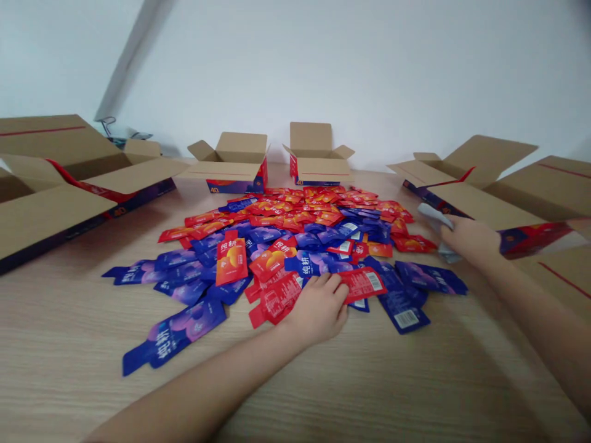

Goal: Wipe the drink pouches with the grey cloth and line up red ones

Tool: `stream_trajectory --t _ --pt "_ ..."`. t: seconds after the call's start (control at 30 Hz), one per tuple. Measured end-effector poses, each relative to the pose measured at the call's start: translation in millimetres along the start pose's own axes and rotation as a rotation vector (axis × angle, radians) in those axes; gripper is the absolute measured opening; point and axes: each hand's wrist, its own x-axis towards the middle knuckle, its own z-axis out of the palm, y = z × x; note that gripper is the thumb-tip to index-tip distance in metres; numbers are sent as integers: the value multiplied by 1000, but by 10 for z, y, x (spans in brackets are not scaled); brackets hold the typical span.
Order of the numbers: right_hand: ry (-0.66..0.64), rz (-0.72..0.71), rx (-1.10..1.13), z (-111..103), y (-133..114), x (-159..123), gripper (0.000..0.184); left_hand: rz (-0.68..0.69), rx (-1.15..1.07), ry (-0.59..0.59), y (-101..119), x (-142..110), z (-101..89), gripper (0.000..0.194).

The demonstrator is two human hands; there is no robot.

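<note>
In the head view, a wide heap of red-orange pouches and blue-purple pouches lies on the table. My left hand is at the near edge of the heap, its fingers curled over a red pouch whose barcode end sticks out to the right. My fingertips are partly hidden behind the knuckles. On the right, my right hand is closed on a thin, crumpled pale grey cloth, which hangs above and below the fingers. A single blue pouch lies apart at the front left.
Open cardboard boxes with raised flaps surround the heap: large ones at the left, smaller ones at the back left and back middle, and more at the right. A white wall rises behind the wooden table.
</note>
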Motion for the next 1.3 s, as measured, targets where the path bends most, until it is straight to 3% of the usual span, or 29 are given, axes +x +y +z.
stream_trajectory --t 0.07,0.17,0.27,0.3,0.4,0.53,0.63,0.7,0.77,0.87,0.97,1.03,1.1,1.2,1.3 --pt "15 1 -42 -323 -41 -526 44 1 33 30 66 81 -3 22" --pt "153 -254 77 -616 -108 -1518 33 -61 90 10 179 220 -10 39" --pt "149 -493 246 -535 -220 -2516 26 -141 152 -18 258 379 3 50" --pt "82 -540 257 -450 -266 -2787 33 -155 166 -19 275 428 11 51" --pt "14 -518 224 -212 -396 -3285 53 -145 197 -35 299 536 33 38" --pt "84 -397 203 -204 -520 -3323 52 -87 222 -63 272 532 -45 20" --pt "142 -358 314 -369 -543 -3243 43 -86 238 -56 262 296 -268 23" --pt "120 -308 430 -489 -499 -3256 39 -101 252 -32 287 -38 -450 29" --pt "17 -186 486 -589 -423 -3327 36 -110 260 -8 339 -510 -572 39" --pt "-139 25 446 -680 -355 -3483 38 -38 244 62 452 -1326 -545 49" --pt "-142 -66 448 -702 -440 -3611 41 -6 197 -21 573 -1982 -381 46" --pt "-125 -180 439 -709 -553 -3648 46 -10 170 -90 634 -2229 -338 52" --pt "-149 -213 408 -730 -649 -3632 50 -26 144 -112 669 -2355 -390 61" --pt "-203 -151 408 -811 -739 -3513 49 -68 98 -103 686 -2490 -534 56" --pt "-141 -118 484 -940 -957 -3376 48 -82 48 -116 692 -2665 -564 50"
